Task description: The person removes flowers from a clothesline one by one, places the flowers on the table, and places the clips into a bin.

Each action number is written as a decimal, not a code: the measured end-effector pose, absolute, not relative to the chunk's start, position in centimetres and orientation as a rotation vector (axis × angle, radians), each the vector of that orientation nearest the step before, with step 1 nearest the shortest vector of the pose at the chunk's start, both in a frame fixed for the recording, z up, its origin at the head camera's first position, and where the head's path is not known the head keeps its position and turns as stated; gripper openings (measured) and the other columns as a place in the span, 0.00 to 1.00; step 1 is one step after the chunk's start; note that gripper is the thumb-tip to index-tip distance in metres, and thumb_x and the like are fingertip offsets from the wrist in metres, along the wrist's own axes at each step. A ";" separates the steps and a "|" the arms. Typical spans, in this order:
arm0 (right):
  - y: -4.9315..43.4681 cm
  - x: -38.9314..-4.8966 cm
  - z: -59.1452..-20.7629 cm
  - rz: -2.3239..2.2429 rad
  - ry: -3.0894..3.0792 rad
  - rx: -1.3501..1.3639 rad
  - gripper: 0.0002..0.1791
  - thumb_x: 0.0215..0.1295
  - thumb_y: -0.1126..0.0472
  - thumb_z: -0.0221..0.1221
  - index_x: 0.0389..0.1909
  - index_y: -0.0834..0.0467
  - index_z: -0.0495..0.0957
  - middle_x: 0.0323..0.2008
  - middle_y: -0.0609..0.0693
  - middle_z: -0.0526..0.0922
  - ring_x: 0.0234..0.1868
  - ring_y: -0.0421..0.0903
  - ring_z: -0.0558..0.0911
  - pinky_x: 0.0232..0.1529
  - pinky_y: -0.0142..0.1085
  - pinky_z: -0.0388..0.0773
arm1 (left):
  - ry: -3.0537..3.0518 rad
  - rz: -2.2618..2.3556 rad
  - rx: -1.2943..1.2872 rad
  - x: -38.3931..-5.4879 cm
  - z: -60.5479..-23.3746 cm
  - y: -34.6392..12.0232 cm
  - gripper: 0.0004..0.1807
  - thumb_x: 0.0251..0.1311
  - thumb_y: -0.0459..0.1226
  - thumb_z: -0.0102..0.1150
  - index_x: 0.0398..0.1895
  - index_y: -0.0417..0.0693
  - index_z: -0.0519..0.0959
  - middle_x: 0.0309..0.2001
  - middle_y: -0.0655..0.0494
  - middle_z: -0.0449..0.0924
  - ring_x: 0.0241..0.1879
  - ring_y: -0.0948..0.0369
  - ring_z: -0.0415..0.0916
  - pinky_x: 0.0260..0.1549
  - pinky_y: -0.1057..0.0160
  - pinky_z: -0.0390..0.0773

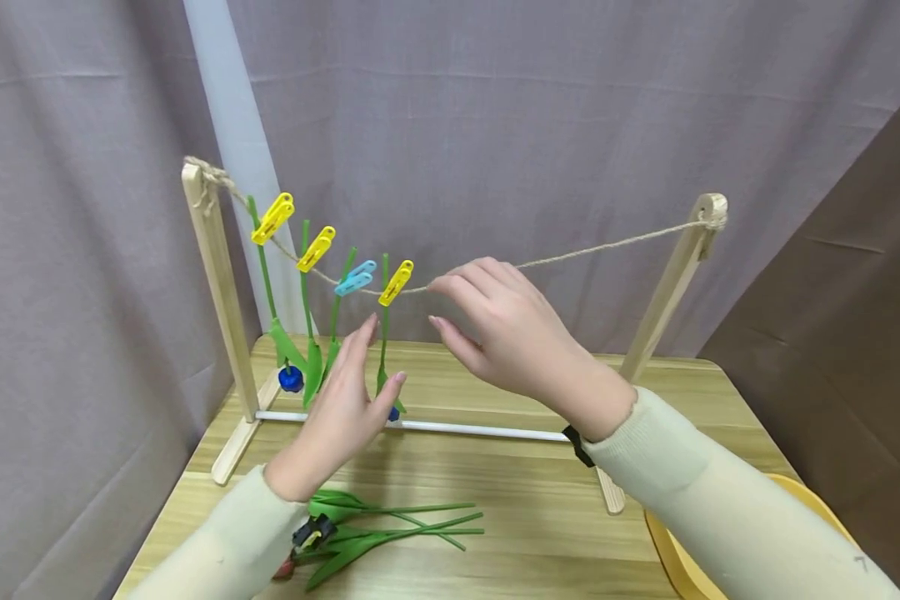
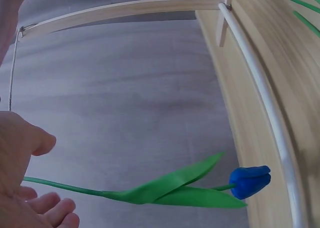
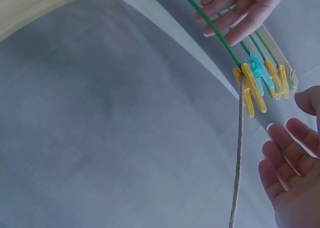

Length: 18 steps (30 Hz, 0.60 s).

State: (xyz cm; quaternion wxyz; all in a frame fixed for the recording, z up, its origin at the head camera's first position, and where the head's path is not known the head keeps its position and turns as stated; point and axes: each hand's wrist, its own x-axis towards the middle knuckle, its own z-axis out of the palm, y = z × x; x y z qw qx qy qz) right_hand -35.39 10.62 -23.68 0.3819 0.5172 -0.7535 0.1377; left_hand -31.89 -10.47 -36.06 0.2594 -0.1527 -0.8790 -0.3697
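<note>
My left hand (image 1: 345, 408), fingers extended, is beside the stem of the rightmost hanging tulip and holds nothing. In the left wrist view that artificial tulip (image 2: 150, 190) shows two green leaves and a blue bloom. A yellow clothespin (image 1: 396, 283) clips its stem upside down to the twine (image 1: 600, 247). My right hand (image 1: 506, 329) hovers just right of this clothespin, overlapping the twine, its fingers loosely bent around nothing. Farther left, more tulips hang from a light blue clothespin (image 1: 356, 278) and two yellow ones, including the yellow clothespin (image 1: 316, 249) beside it.
Wooden posts (image 1: 221, 292) hold the twine at both ends, joined below by a white rod (image 1: 480, 430). Several loose tulips (image 1: 390, 533) lie on the wooden table (image 1: 525, 525) near the left forearm. A yellow tray (image 1: 671, 562) sits at front right, partly behind the right sleeve.
</note>
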 end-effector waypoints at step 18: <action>8.3 -36.6 -24.3 0.248 -1.997 1.264 0.21 0.63 0.57 0.61 0.55 0.61 0.76 0.48 0.54 0.80 0.51 0.53 0.76 0.56 0.47 0.69 | -2.300 -1.069 -0.526 -31.4 -35.2 -9.6 0.34 0.63 0.31 0.60 0.70 0.38 0.58 0.51 0.47 0.73 0.49 0.57 0.75 0.51 0.58 0.75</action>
